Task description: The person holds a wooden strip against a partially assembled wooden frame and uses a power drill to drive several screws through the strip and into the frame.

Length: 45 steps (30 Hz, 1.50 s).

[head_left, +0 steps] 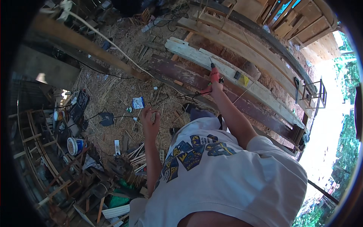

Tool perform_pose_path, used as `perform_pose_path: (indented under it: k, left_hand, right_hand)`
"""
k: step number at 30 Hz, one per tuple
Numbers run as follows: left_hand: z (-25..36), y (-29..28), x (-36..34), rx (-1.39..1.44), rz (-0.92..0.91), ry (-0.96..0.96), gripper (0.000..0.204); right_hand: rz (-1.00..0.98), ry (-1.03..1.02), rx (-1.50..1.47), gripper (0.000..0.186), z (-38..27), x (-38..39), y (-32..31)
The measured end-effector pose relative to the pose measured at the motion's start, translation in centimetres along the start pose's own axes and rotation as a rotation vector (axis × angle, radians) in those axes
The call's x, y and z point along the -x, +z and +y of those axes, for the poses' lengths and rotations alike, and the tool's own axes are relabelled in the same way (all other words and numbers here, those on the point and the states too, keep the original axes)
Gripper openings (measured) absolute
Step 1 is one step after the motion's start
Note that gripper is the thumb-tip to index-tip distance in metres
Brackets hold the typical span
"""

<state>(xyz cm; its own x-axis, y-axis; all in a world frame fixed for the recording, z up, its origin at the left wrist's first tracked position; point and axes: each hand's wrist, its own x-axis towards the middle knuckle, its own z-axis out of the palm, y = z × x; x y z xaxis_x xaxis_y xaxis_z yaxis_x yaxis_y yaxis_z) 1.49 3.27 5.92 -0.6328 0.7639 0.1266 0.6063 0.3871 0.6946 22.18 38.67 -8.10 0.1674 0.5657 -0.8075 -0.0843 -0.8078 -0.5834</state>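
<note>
My right hand [216,87] is wrapped round the handle of a red power drill [214,72]. The drill's thin bit points away from me, over a pale, worn wooden plank [193,53]. A dark cord runs from the drill's lower end. Under the drill lies a dark reddish-brown board [177,70]. Out to the left, my left hand [150,116] hangs in the air with nothing in it, its fingers loosely bent and apart. A blue and white packet [138,102] is on the ground just beyond it.
Right of the drill, a small yellow and black thing [241,78] rests on the pale plank. Longer planks [227,38] lie farther off. A wooden beam [109,60] and a pale pole cross at left. A white bucket [75,146] stands among scrap wood at lower left.
</note>
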Motion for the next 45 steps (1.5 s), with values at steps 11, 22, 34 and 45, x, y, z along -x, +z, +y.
perform_pose_path:
  k: [11,22,34,45]
  left_hand:
    - [1.8,9.3,-3.5,0.019,-0.161,-0.227,0.016]
    - [4.1,10.8,-3.6,0.105,-0.144,-0.502,0.016]
    - [4.8,10.3,3.4,0.213,0.137,-0.608,0.018]
    - [8.1,9.9,30.8,0.164,0.777,-0.854,0.021]
  right_hand:
    - [0.476,0.229,0.460,0.083,6.0,-10.1,3.2]
    - [0.463,0.122,0.322,0.090,6.8,-10.0,3.5]
    - [-0.178,0.048,0.503,0.025,7.3,-25.1,-4.2]
    - [-0.377,0.027,0.154,0.014,6.4,-12.6,0.1]
